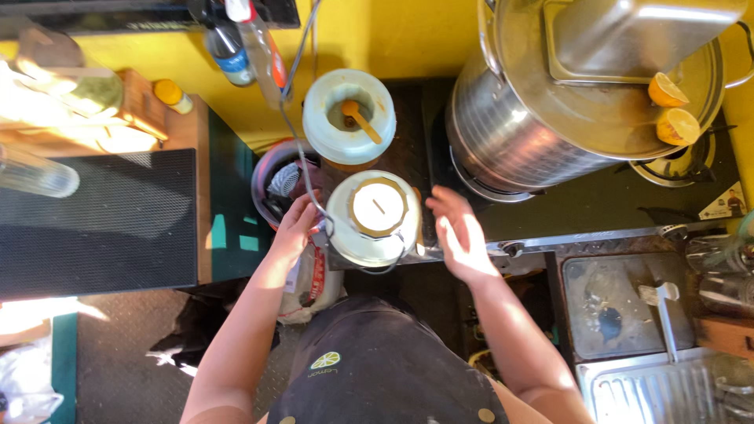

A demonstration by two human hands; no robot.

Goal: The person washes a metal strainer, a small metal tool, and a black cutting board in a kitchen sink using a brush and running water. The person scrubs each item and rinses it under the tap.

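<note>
The big steel pot (550,118) is cut off at the top edge.

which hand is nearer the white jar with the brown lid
Left. The left hand touches the white jar at its left side; the right hand hovers open just off its right side.

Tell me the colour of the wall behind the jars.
Bright yellow wall, best in the head view.

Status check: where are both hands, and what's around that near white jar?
Left hand open, touching near white jar. Right hand open, just off its other side. Cable drapes by jar; second jar behind, big steel pot to the right.
</note>
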